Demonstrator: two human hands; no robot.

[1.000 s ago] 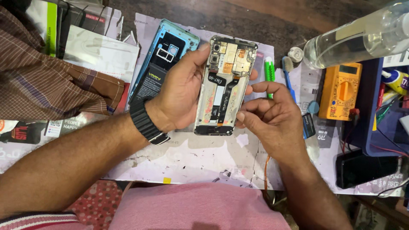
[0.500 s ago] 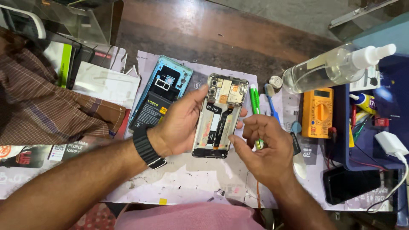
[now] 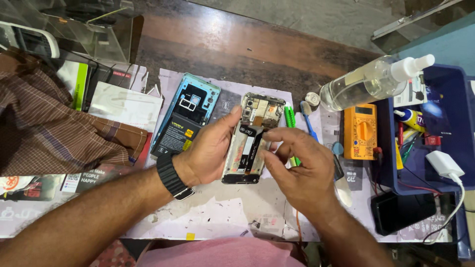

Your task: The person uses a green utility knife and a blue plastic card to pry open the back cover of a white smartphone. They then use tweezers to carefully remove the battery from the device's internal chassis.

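My left hand (image 3: 210,151), with a black watch on its wrist, holds an opened phone body (image 3: 250,143) by its left edge, inner side up, with the circuit board at its top. My right hand (image 3: 297,168) rests on the phone's right edge, fingertips pinched on its inner parts near the middle. I cannot tell whether anything small sits between those fingertips. A second opened phone with a blue frame and a black battery (image 3: 185,116) lies on the worn white mat (image 3: 222,212) just left of my left hand.
A clear spray bottle (image 3: 371,81) lies at the back right, above an orange multimeter (image 3: 360,131). A blue tray (image 3: 445,128) holds tools, and a white charger (image 3: 445,165) rests at its edge. Green and blue tools (image 3: 292,118) lie beside the phone. A checked cloth (image 3: 44,128) sits left.
My right hand has risen from the phone's lower right corner to its middle right edge, with fingertips now pinching there. The view has tilted toward the far side of the bench.
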